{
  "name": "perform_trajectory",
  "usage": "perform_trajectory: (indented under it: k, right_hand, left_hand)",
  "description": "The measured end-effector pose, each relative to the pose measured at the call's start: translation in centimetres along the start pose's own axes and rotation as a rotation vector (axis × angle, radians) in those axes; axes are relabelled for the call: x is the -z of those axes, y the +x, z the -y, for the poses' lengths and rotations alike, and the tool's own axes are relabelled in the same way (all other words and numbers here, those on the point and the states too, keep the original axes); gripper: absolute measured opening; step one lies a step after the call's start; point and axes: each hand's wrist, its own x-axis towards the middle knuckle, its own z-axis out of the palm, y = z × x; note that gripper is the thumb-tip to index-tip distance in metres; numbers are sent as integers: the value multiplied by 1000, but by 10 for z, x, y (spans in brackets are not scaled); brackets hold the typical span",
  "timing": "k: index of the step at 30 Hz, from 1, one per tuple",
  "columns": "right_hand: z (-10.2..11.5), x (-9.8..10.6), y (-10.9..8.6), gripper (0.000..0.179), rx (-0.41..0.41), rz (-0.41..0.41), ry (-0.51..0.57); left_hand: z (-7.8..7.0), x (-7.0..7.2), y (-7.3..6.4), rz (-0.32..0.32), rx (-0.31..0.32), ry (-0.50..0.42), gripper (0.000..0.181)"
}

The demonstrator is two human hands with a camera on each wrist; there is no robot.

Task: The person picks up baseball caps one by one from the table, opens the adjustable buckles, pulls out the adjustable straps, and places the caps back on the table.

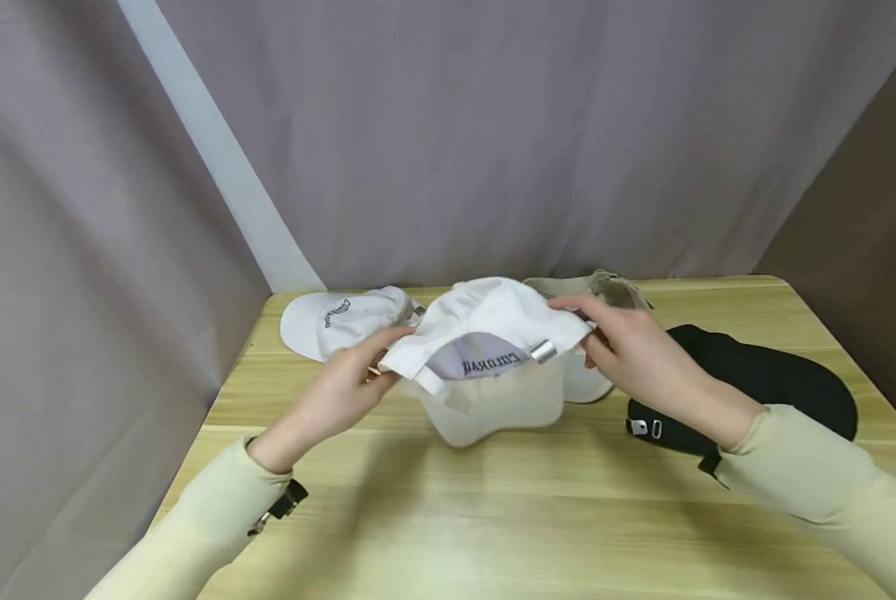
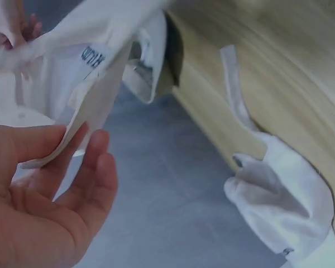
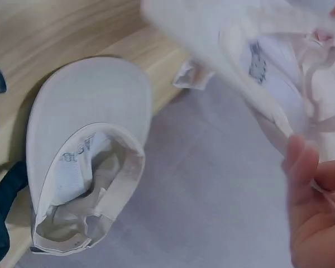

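Note:
Both hands hold up a white baseball cap [image 1: 493, 312] above the table, its back opening and strap facing me and dark lettering showing inside. My left hand [image 1: 350, 387] pinches the cap's edge on the left; in the left wrist view the thumb and fingers [image 2: 95, 167] grip the rim. On the other side my right hand [image 1: 635, 354] pinches the edge near the metal buckle [image 1: 543, 351]. The brim hangs toward the table. In the right wrist view the thumb and fingers [image 3: 304, 162] grip the cap's edge.
Another white cap [image 1: 357, 317] with dark lettering lies back left on the wooden table [image 1: 448, 517]. Behind the held cap lies a beige cap [image 3: 95, 95], its inside facing up in the right wrist view. A black cap [image 1: 763, 375] with a metal buckle sits under my right forearm.

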Motion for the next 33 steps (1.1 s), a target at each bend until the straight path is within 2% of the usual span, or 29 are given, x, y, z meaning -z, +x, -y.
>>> perform_trajectory:
  k: [3, 7, 11, 14, 15, 18, 21, 24, 28, 30, 33]
  right_hand:
    - [5, 12, -13, 51, 37, -61, 13]
    - [12, 10, -44, 52, 77, -94, 34]
    - [21, -3, -86, 53, 96, -98, 73]
    - [27, -14, -117, 43, 132, -90, 83]
    - [28, -17, -127, 35, 138, -83, 78]
    - [30, -23, -148, 23, 150, -34, 87]
    - [29, -28, -160, 25, 151, 21, 100]
    - [28, -33, -166, 26, 150, 79, 134]
    - [25, -45, -170, 65, 150, 160, 154]
    - [22, -53, -173, 63, 160, 196, 160]
    - [17, -67, -176, 52, 149, 257, 198]
  left_hand:
    - [-9, 9, -6, -25, -61, -25, 57]
    - [-18, 11, -32, -46, -81, -18, 61]
    - [-23, -3, -72, -58, -94, -25, 61]
    - [-27, -17, -105, -63, -131, -30, 60]
    - [-29, -21, -114, -66, -150, -32, 60]
    - [-33, -33, -135, -78, -202, -48, 62]
    - [-33, -45, -145, -88, -257, -67, 65]
    - [-28, -55, -148, -97, -289, -76, 70]
    - [-17, -68, -149, -92, -300, -65, 69]
    - [-12, -77, -151, -70, -310, -53, 66]
    - [-4, -90, -152, -41, -339, -52, 61]
